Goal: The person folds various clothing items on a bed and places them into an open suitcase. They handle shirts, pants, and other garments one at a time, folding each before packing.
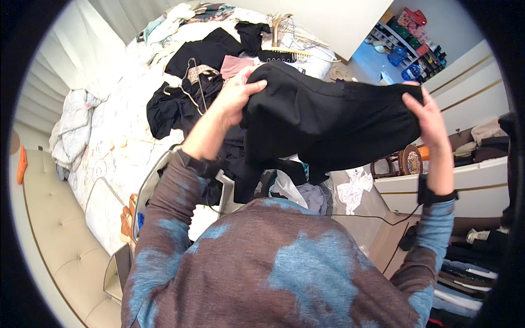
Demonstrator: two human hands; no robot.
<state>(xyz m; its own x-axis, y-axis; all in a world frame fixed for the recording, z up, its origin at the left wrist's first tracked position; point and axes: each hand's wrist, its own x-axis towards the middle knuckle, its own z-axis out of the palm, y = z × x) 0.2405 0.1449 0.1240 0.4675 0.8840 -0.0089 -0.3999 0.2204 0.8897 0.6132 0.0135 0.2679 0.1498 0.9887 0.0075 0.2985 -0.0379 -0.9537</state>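
A black garment (pixel 324 119) is stretched sideways in the air between both hands; its exact kind is not plain. My left hand (pixel 238 96) pinches one upper corner, thumb on the near side. At the opposite end, my right hand (pixel 428 115) grips the other corner in the same manner. The cloth sags in folds and hides part of the bed and floor behind it. Below it and to its left lie more dark clothes (pixel 168 108), with a wire clothes hanger (pixel 184 88) on top. A folded pink cloth (pixel 236 65) shows just beyond my left hand.
Clothes and several hangers (pixel 293 51) cover the far end of the bed (pixel 110 135). On the right, a small wooden stool (pixel 410 160) stands by open drawers (pixel 484 164) of clothing. White cloth (pixel 353 188) lies on the floor. A thin black cable (pixel 381 219) runs to my right wrist.
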